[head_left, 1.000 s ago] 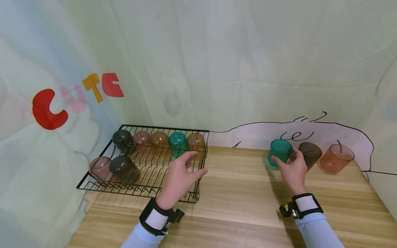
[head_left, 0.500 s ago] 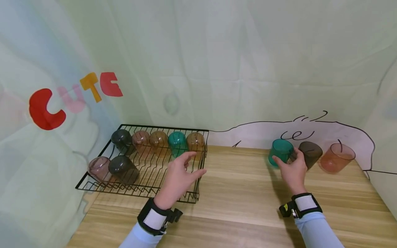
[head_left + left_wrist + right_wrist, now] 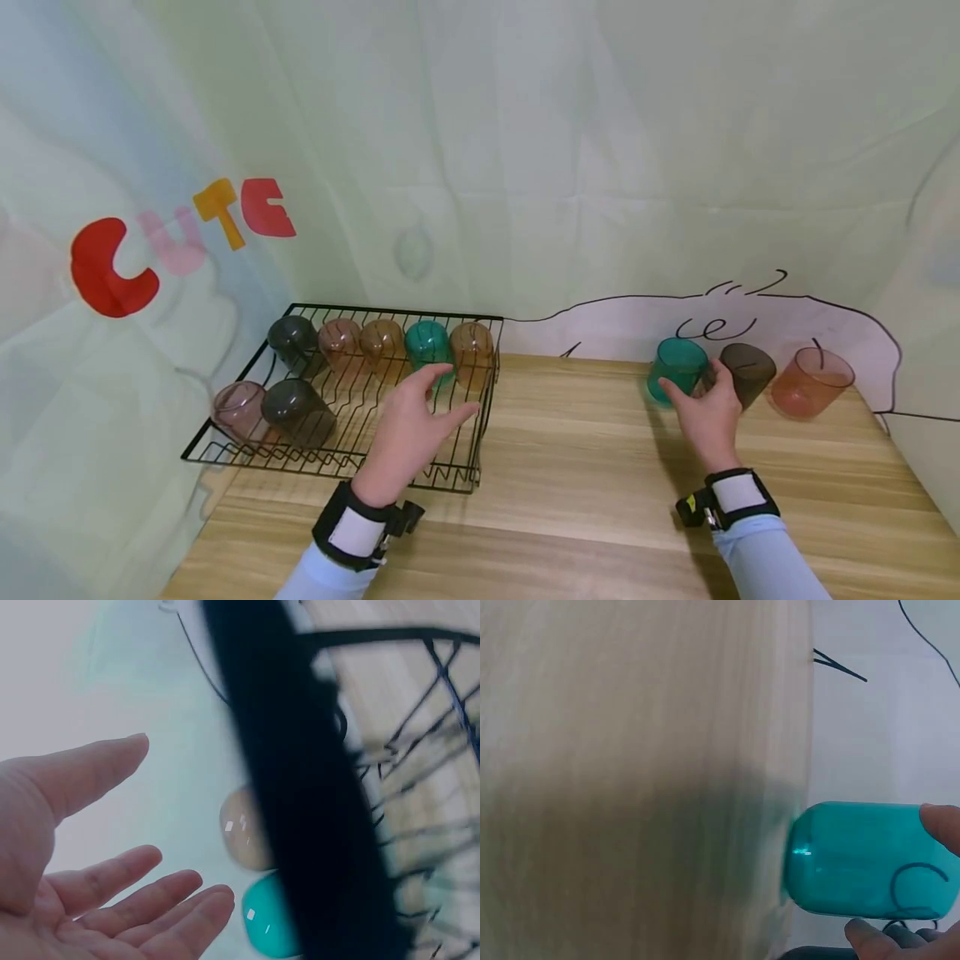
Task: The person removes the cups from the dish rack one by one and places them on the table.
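Note:
On the right side of the table, my right hand (image 3: 708, 417) grips a teal tumbler (image 3: 667, 367), thumb on one side and fingers on the other. The tumbler (image 3: 862, 862) stands upright with its base on or very near the wood. Beside it are a dark grey tumbler (image 3: 753, 371), partly behind my fingers, and an orange-pink one (image 3: 813, 385). My left hand (image 3: 405, 429) hovers over the right part of the black wire rack (image 3: 390, 471), thumb and fingers spread with nothing between them. In the left wrist view this hand (image 3: 112, 892) shows the same gap.
Several tumblers stand upside down on the rack, including a teal one (image 3: 427, 337) and an amber one (image 3: 472, 342) in the back row. Two more, pinkish (image 3: 240, 408) and dark grey (image 3: 300, 412), sit front left. A printed cloth (image 3: 525, 167) hangs behind the table.
My left hand has drifted left and slightly toward me, over the rack. The right hand and the teal tumbler have stayed about where they were.

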`<state>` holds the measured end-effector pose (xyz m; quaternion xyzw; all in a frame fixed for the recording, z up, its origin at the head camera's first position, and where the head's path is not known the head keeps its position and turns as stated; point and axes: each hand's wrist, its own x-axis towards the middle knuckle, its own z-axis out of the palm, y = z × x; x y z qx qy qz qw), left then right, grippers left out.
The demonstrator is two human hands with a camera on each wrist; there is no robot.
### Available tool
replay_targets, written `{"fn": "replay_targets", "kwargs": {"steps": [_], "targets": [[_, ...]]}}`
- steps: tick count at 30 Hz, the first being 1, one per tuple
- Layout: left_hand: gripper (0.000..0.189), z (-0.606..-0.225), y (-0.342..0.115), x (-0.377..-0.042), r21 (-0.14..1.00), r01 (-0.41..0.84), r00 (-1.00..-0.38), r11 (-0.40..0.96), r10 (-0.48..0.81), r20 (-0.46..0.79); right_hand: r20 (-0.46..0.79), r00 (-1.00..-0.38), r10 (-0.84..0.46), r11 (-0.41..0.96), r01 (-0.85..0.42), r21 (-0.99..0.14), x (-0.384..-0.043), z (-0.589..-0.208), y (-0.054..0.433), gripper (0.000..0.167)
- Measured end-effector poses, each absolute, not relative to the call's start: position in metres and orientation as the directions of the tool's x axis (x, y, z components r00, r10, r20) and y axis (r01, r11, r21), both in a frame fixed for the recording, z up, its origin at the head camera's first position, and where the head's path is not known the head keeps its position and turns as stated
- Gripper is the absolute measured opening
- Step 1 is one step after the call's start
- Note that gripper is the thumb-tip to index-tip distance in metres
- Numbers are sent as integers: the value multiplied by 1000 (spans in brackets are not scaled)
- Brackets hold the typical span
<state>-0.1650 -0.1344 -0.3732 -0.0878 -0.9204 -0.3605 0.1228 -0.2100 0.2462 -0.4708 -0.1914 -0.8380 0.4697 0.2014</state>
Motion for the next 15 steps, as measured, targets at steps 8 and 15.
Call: {"fn": "replay_targets", "kwargs": {"steps": [8, 15], "targets": [[64, -362, -167, -166, 541, 251, -927, 803, 37, 374, 245, -839, 486, 530, 60, -846, -199, -455, 244, 84], [71, -365, -192, -166, 385, 126, -922, 914, -35, 385, 315, -832, 457, 560, -6, -829, -185, -432, 234, 81]]}}
